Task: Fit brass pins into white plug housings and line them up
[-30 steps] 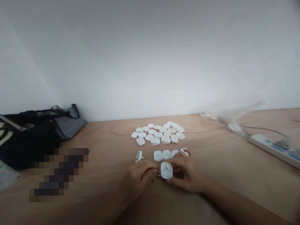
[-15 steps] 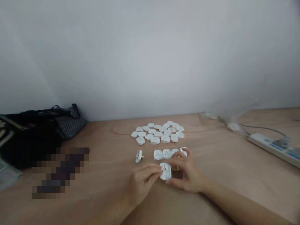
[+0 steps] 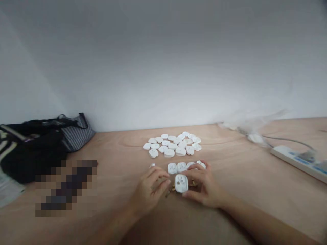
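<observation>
Bags: black tote (image 3: pixel 30 160) slumped against a striped grey pouch (image 3: pixel 76 137) at the back left of the desk (image 3: pixel 122 146), a sheet of paper (image 3: pixel 7 190) showing beneath.

Blur: dark object (image 3: pixel 66 187) lying on the desk, pixelated past naming.

Left hand: left hand (image 3: pixel 150 192) curled, fingers bent toward the held piece, tips just beside its left edge; whether they touch it cannot be told.

Held piece: white plug adapter (image 3: pixel 181 183) between the hands near the front of the desk, socket face up to the camera, brass pins (image 3: pixel 173 187) showing at its side.

Right hand: right hand (image 3: pixel 201 187) pinching the adapter, fingers over its top edge, thumb at its lower edge.

Row: four adapters (image 3: pixel 182 167) in a line just behind the hands, socket faces up, the last two partly behind the right hand's fingers (image 3: pixel 198 166).

Cluster: loose pile of adapters (image 3: pixel 172 144) lying flat mid-desk, well behind the row.

Far right: clear plastic bag (image 3: pixel 252 134) by the wall (image 3: pixel 163 68), cable (image 3: pixel 288 139) running to a white power strip (image 3: pixel 293 160).
</observation>
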Motion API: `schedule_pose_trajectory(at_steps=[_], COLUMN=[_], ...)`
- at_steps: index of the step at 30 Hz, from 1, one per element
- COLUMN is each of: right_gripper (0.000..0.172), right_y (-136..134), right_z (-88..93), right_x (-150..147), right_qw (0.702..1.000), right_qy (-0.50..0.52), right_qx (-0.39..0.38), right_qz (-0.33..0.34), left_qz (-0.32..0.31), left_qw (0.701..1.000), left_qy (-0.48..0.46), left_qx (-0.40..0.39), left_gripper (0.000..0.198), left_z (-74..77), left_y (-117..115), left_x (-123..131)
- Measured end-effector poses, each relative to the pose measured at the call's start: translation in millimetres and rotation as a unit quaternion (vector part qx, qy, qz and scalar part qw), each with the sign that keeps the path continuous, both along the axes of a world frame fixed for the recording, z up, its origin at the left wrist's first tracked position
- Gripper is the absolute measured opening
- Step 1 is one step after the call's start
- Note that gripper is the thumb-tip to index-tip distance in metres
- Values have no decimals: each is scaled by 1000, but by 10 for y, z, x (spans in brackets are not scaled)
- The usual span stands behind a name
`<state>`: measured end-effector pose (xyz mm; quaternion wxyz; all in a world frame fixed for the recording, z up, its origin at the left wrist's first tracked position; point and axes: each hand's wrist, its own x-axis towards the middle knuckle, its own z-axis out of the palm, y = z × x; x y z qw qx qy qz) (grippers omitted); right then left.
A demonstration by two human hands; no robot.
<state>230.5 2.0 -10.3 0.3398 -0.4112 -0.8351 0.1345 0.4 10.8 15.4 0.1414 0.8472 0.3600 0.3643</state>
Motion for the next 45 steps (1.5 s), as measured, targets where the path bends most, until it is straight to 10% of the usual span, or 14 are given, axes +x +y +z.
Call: schedule_pose_trajectory(at_steps=[9,24,45], right_gripper=[45,53,58], right_y=[12,-25,-55], right_z=[-30,2,9], right_x=[12,-34,-32], right_qw=[1000,1000,998], right_qy=[-6,-18,-15], right_qx=[15,-15,19], right_qz=[-17,17,53], left_qz=[7,-3,-90], left_qw=[986,996,985], left_qy=[108,-87,-113], left_qx=[-128,36,91], left_gripper=[7,10,10], left_z=[-175,-134,-142], left_y=[23,-86,-12], left_x=[32,157,187])
